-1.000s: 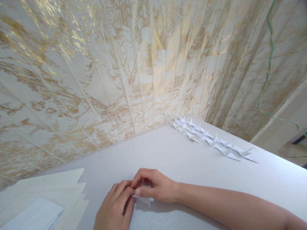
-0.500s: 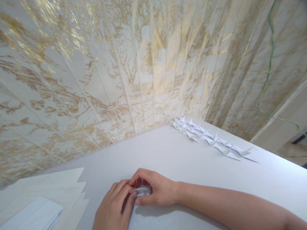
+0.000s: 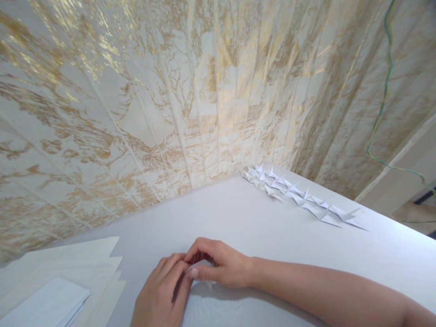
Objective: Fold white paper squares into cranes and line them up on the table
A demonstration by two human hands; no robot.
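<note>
Far left, at 8 o'clock from the hands: fanned stack of cream sheets (image 3: 68,259), smaller pile of white sheets (image 3: 47,302) on top, flat on the worktop (image 3: 259,227), well apart from the work

Left hand (image 3: 158,297): fingers (image 3: 170,270) curled and pressed together, tips bearing on the left edge of the small folded paper (image 3: 206,284)

Small folded paper: low centre, on the worktop, mostly hidden between the two hands; only a white corner showing at 6 o'clock below the right thumb

Right hand (image 3: 223,268): in from 4 o'clock, thumb and curled fingers pinching the paper from above; fold underneath not visible

At 1 o'clock, in the corner by the gold-patterned wall covering (image 3: 136,113): row of folded paper pieces (image 3: 299,200), overlapping, well apart from the hands. At 2 o'clock: green cable (image 3: 383,91) hanging down the wall

Risks, as judged:
- Crooked crease, if pressed flat unseen; very little of the paper visible under the fingers
- Uneven squeeze, thumb harder than the opposing tips: layers apt to slide out of line, a thin point apt to tear
- Smooth worktop, tiny piece: easy skid toward 6 o'clock on any loosening of the pinch
- Forearm swing toward 1 o'clock: enough to scatter the row
</note>
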